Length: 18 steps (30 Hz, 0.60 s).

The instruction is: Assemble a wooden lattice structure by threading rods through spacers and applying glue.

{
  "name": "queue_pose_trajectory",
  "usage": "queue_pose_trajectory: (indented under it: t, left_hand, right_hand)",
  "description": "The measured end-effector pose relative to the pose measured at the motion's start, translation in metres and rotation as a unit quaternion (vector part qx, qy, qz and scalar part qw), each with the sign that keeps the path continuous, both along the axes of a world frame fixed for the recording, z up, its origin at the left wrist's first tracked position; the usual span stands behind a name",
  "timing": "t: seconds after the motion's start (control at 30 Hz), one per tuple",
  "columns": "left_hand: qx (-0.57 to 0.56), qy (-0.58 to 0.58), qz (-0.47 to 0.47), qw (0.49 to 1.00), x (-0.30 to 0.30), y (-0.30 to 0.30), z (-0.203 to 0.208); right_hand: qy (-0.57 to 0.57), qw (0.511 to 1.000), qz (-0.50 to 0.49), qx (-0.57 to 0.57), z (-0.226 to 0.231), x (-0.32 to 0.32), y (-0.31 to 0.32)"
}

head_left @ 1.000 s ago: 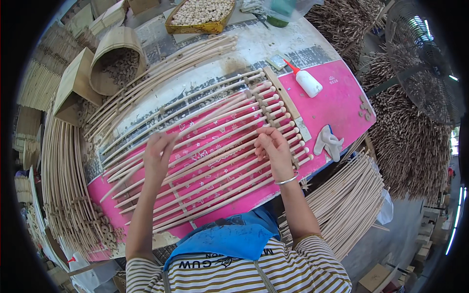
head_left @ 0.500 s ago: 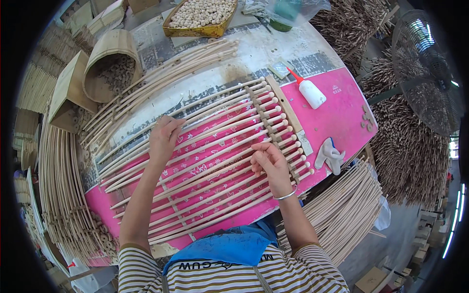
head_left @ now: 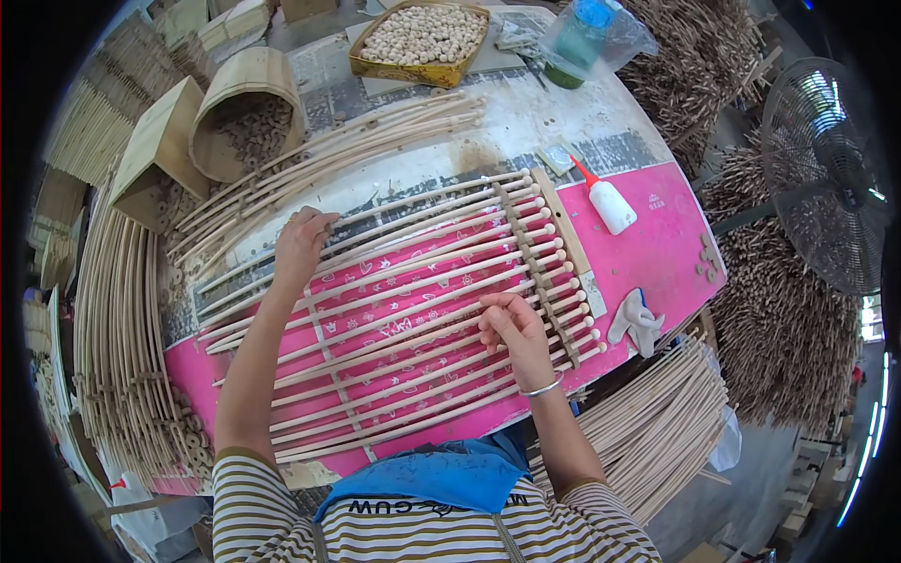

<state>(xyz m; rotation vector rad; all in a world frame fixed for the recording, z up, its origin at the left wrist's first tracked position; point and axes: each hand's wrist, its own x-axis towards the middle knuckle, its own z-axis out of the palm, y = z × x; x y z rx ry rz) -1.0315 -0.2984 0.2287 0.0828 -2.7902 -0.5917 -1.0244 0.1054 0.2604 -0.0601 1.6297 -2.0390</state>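
Slim wooden rods (head_left: pixel 404 287) with round ball ends (head_left: pixel 554 241) lie side by side across a pink patterned sheet. Near the ball ends a notched wooden strip (head_left: pixel 527 249) runs across them. At the far side of the row is my left hand (head_left: pixel 300 246), its fingers closed around the farthest rod, left of the middle. My right hand (head_left: pixel 516 336) hovers over the nearer rods close to the strip, thumb and fingers curled together. Whatever it may hold is too small or hidden to make out.
A white glue bottle (head_left: pixel 612 206) with a red tip and a pale glove (head_left: pixel 636 323) lie at the right. Behind stands a yellow tray (head_left: pixel 418 70) of wooden balls. A wooden tub (head_left: pixel 246 122) of small rings lies tipped at the left. A fan (head_left: pixel 826 174) stands far right.
My left hand has shifted outward to the farthest rod. The right hand stays curled at nearly the same spot over the rods. The whole view has shifted slightly.
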Motion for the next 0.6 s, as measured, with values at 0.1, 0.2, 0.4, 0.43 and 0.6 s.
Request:
queue_pose_trajectory:
  t: [0.1, 0.2, 0.4, 0.43, 0.6]
  left_hand:
    - [0.065, -0.022, 0.004, 0.998, 0.005, -0.007, -0.005]
    - [0.062, 0.014, -0.022, 0.998, 0.007, -0.010, -0.009]
    - [0.091, 0.060, -0.022, 0.994, 0.011, -0.001, 0.009]
    - [0.124, 0.057, -0.003, 0.991, 0.017, 0.002, 0.019]
    - [0.093, 0.108, -0.013, 0.990, 0.091, 0.049, 0.073]
  right_hand:
    - [0.024, 0.999, 0.025, 0.009, 0.002, 0.003, -0.009]
    - [0.034, 0.998, 0.059, 0.001, 0.002, 0.006, -0.024]
    - [0.061, 0.994, 0.085, -0.013, 0.002, 0.013, -0.054]
    - [0.048, 0.994, 0.101, -0.012, 0.004, 0.012, -0.058]
    - [0.007, 0.993, 0.096, -0.071, 0.012, 0.014, -0.111]
